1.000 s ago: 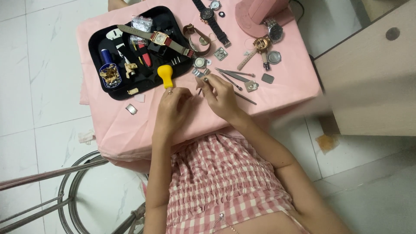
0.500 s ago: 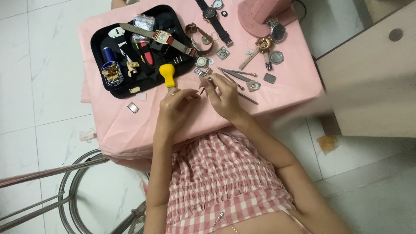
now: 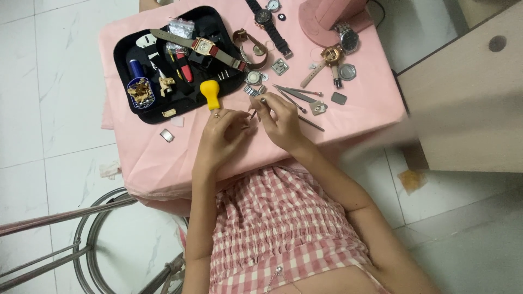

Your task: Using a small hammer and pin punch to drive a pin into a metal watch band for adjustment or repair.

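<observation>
Both my hands meet over the front of a pink-covered table. My left hand pinches a small part, too small to identify. My right hand holds a thin dark-tipped tool against that part. A yellow-handled tool lies just beyond my left fingers. Metal tweezers and small watch parts lie just beyond my right hand.
A black tool tray holds a watch with a red strap, a blue tool and small pieces. More watches and cases lie at the back near a pink stand. A wooden cabinet stands right, a metal stool frame lower left.
My hands stay together at the same spot on the table with only slight finger movement. The view has shifted a little.
</observation>
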